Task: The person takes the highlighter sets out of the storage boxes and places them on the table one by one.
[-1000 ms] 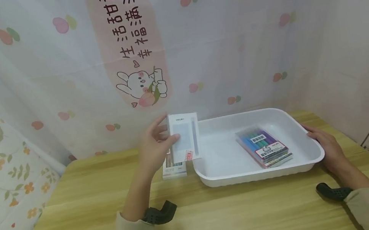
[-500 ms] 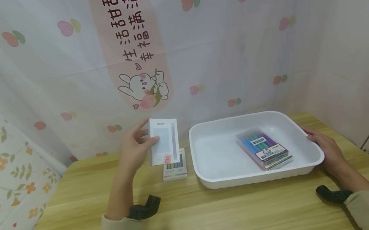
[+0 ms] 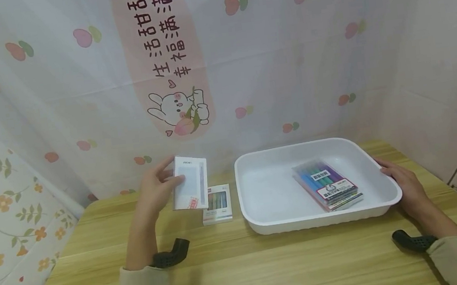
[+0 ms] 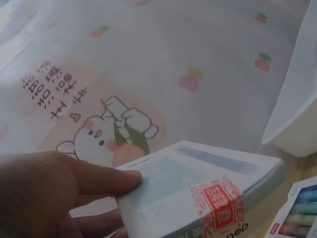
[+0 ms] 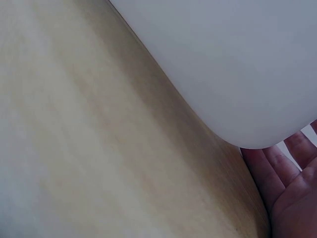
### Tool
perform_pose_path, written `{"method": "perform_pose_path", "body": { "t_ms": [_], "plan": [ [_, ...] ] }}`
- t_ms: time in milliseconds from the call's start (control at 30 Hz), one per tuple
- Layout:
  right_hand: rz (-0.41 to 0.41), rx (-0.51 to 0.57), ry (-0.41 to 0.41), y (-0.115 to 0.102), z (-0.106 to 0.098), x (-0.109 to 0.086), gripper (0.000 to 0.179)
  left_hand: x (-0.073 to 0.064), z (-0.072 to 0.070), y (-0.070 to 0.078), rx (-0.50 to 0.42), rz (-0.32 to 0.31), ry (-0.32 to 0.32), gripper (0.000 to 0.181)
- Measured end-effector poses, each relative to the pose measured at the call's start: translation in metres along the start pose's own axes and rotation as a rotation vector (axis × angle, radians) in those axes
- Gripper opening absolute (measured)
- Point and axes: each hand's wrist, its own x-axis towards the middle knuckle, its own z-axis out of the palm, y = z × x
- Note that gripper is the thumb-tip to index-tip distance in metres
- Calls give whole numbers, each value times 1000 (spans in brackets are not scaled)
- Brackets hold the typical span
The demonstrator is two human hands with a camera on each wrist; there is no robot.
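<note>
In the head view my left hand (image 3: 153, 192) pinches the left side of a white box (image 3: 190, 183), thumb on its front and fingers behind. The box has pale blue panels and a red seal sticker, plain in the left wrist view (image 4: 218, 201). It is held tilted above the table, partly in front of a pack of coloured sticks (image 3: 217, 205). My right hand (image 3: 406, 182) grips the right rim of a white tray (image 3: 273, 225), thumb tip over the edge. The right wrist view shows its fingers (image 5: 277, 168) against the tray's outside; the thumb is hidden there.
Clear packs of coloured pens (image 3: 325, 180) lie stacked in the tray's right half. The wooden table (image 3: 244, 269) runs to a printed curtain (image 3: 278, 60) at the back. The pack of coloured sticks is just left of the tray.
My left hand has moved left and slightly down with the white box, away from the tray, uncovering more of the coloured-stick pack. The right hand stays on the tray rim.
</note>
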Motion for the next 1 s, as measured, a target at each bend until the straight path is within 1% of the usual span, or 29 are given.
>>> {"method": "perform_pose_path", "body": {
  "t_ms": [167,233,400,633,867,1000],
  "plan": [
    [3,29,-4,0,0,-1,47,4,-1,-11,7,-12,-17,63],
    [3,48,-6,1,0,-2,45,6,-1,-16,11,-22,-17,63],
    [6,49,-9,1,0,-2,44,11,0,-25,23,-40,-11,63],
    [7,81,-14,0,0,-2,44,14,2,-32,21,-50,-7,63],
    [6,76,-11,-1,0,-3,45,16,3,-38,38,-83,-32,63],
    [3,98,-12,-1,0,-2,46,17,4,-42,49,-106,-47,62]
  ]
}}
